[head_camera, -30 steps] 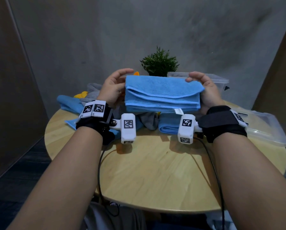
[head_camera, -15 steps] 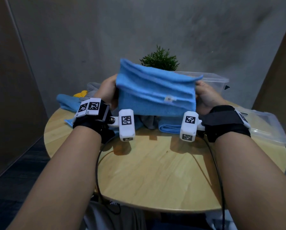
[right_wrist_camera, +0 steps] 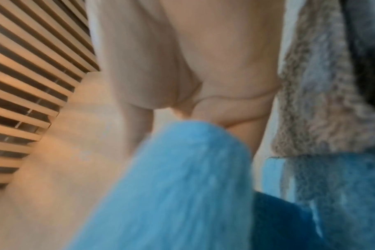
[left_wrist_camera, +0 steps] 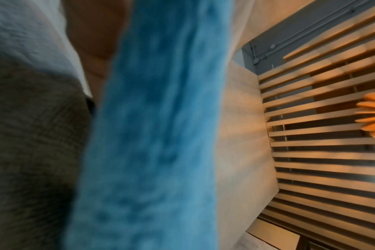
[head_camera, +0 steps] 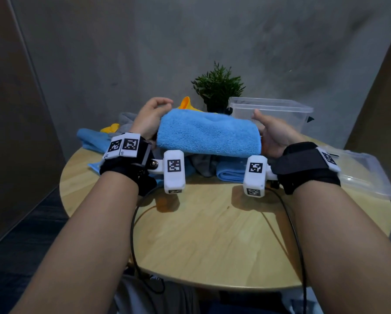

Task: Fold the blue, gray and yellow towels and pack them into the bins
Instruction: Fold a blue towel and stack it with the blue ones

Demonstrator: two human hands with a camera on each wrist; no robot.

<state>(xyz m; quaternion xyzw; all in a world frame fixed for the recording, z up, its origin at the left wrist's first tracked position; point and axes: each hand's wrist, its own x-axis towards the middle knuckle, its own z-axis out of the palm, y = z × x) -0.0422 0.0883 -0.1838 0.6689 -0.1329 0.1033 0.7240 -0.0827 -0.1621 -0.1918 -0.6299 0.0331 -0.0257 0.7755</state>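
A folded blue towel [head_camera: 208,134] hangs between my two hands above the pile at the table's back, its smooth folded side toward me. My left hand [head_camera: 152,117] is at its left end, fingers curled over the top corner. My right hand [head_camera: 272,133] lies flat against the right end with its thumb up; its fingers are hidden behind the cloth. The left wrist view shows the blue towel [left_wrist_camera: 156,135] close and blurred, and it fills the lower part of the right wrist view [right_wrist_camera: 171,186]. An empty clear bin [head_camera: 272,111] stands just behind my right hand.
Under the held towel lie a gray towel [head_camera: 203,164] and another folded blue towel [head_camera: 229,172]. More blue [head_camera: 90,139], gray [head_camera: 126,117] and yellow [head_camera: 186,104] cloth is piled at the back left. A potted plant [head_camera: 217,87] stands behind, and a clear lid [head_camera: 366,175] lies right on the round table [head_camera: 212,234].
The towel was tipped up and turned over, so its layered edges no longer face me. It has come back down to just above the pile. My right thumb has come off the towel.
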